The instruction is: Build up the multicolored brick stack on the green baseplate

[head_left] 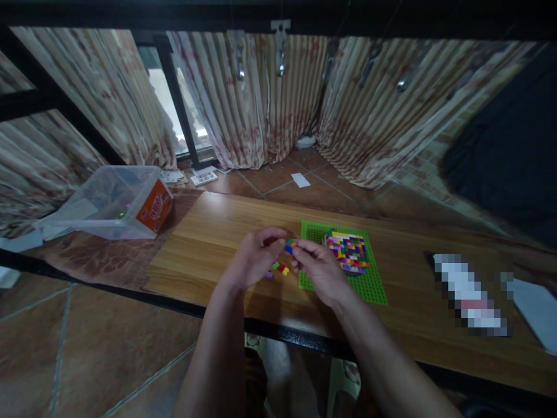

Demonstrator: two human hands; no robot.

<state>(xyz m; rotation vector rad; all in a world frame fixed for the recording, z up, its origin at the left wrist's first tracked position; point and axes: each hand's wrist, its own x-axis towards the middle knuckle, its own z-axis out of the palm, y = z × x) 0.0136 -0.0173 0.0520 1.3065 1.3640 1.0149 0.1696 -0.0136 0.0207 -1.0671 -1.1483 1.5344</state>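
Above the wooden table, the fingertips of my left hand (261, 255) and my right hand (321, 270) meet around a small cluster of toy building bricks (290, 247). Blue, green and orange-red show on it, and fingers cover part of it. Both hands are closed in a pinch. Several loose bricks (282, 270), in yellow, red, green and purple, lie on the table just below the hands. Beside my right hand is a green studded baseplate (374, 290), its left part partly behind that hand. A multicoloured brick build (348, 252) stands on the plate.
A clear plastic box (108, 229) with an orange label stands at the left end of the table (209, 232). To the right are a blurred-out flat object (470, 296) and a white sheet (537, 313). Curtains hang behind, and a dark bar crosses above.
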